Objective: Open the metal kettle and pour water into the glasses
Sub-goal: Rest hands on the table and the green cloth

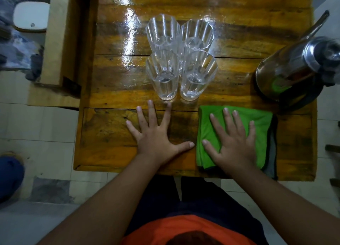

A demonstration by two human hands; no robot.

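Several clear ribbed glasses [181, 57] stand upright in a tight cluster at the middle of the wooden table [114, 79]. A shiny metal kettle [292, 64] with a long thin spout stands at the table's right edge, its lid on. My left hand [156, 134] lies flat on the wood just in front of the glasses, fingers spread, holding nothing. My right hand [232, 141] rests flat, fingers apart, on a folded green cloth [261, 127] near the front edge. Neither hand touches the kettle or a glass.
A wooden bench or frame [57, 42] sits against the table's left side. Tiled floor [36, 134] surrounds the table. A blue object [10, 175] lies on the floor at the left. The tabletop behind the glasses is glossy.
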